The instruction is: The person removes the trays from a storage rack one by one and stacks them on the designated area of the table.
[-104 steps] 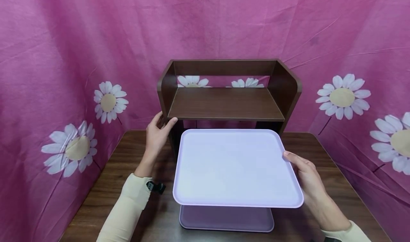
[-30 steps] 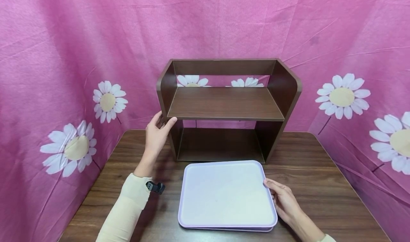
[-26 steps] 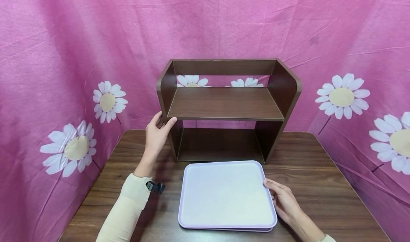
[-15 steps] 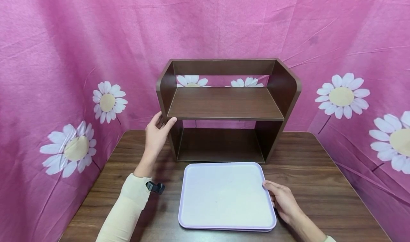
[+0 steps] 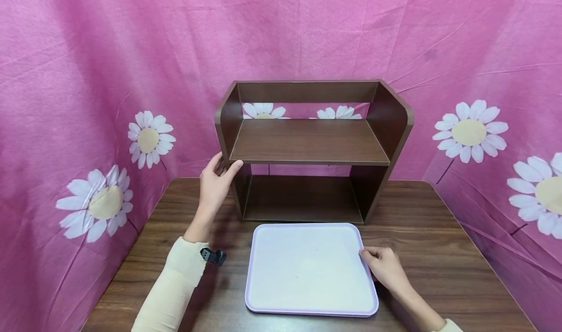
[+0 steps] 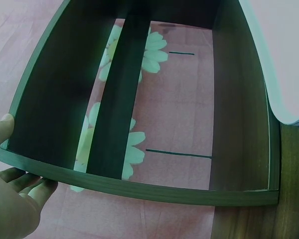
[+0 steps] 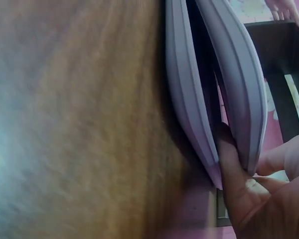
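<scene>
My left hand (image 5: pixel 213 188) grips the left side panel of a dark brown two-tier desk shelf (image 5: pixel 309 141). In the left wrist view its thumb lies on the inner side of the panel, with the other fingers outside. My right hand (image 5: pixel 388 271) pinches the right rim of a pale lilac rectangular tray (image 5: pixel 311 268) in front of the shelf. A second lilac tray (image 7: pixel 182 74) lies beneath it on the table, almost wholly hidden in the head view. The right wrist view shows a narrow gap between the rims, a finger inside it and the thumb on the upper tray.
The trays sit on a wood-grain table (image 5: pixel 439 254), their far edge close to the shelf's front. A pink cloth (image 5: pixel 307 29) printed with large daisies surrounds the table at the back and sides. A black strap (image 5: pixel 213 257) is on the left wrist.
The upper tray, held raised 3.5 seconds ago, has come down toward me over the lower one. Lately it has straightened slightly and lines up with it. My left hand stays on the shelf.
</scene>
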Demonstrator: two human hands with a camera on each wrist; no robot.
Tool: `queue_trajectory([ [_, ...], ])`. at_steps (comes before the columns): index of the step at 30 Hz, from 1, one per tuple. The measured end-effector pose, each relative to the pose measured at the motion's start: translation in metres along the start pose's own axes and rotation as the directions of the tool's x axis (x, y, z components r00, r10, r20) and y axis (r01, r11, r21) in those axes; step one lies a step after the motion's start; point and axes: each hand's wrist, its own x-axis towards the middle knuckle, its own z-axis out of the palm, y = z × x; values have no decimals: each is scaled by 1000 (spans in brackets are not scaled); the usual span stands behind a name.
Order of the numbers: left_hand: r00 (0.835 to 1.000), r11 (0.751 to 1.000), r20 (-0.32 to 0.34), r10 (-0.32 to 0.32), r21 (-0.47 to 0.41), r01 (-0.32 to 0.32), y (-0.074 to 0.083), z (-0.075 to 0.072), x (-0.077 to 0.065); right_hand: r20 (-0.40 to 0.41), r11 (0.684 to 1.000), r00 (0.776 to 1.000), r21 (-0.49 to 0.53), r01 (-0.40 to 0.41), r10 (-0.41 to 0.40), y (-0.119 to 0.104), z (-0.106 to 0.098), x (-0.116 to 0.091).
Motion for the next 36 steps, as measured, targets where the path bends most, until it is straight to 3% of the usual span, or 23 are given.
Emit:
queue_trajectory([
  [7,1000,1000,4,-6,15,6,0,-1,0,-35,986,995,-143,85,-91,-4,-6,0],
  [20,1000,1000,-2,-7,7,7,1,0,-1,-29,945,979,-270,186,-201,1,0,-2],
  [36,1000,1000,3,1,5,-1,1,-1,-1,29,934,986,-317,164,-163,-3,2,-1],
])
